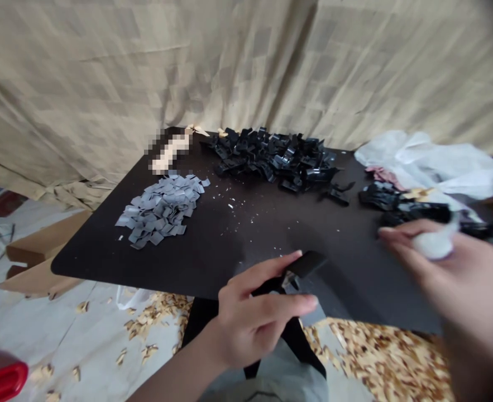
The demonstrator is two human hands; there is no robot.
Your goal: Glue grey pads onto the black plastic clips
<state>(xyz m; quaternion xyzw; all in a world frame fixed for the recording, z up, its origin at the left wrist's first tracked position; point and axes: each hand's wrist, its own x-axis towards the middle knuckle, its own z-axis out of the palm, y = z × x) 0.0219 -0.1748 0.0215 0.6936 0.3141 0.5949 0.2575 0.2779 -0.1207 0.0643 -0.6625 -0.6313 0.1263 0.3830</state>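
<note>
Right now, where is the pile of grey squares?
In the head view, the grey squares lie on the left of the dark table, beside the black plastic pieces.

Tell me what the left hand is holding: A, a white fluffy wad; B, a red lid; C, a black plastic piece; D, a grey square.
C. The left hand grips a flat black plastic piece in its fingers; the white fluffy wad is at the right hand.

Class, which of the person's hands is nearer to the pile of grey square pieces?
The left hand is nearer, in front of and right of the grey square pieces. The right hand is much farther to their right.
</note>
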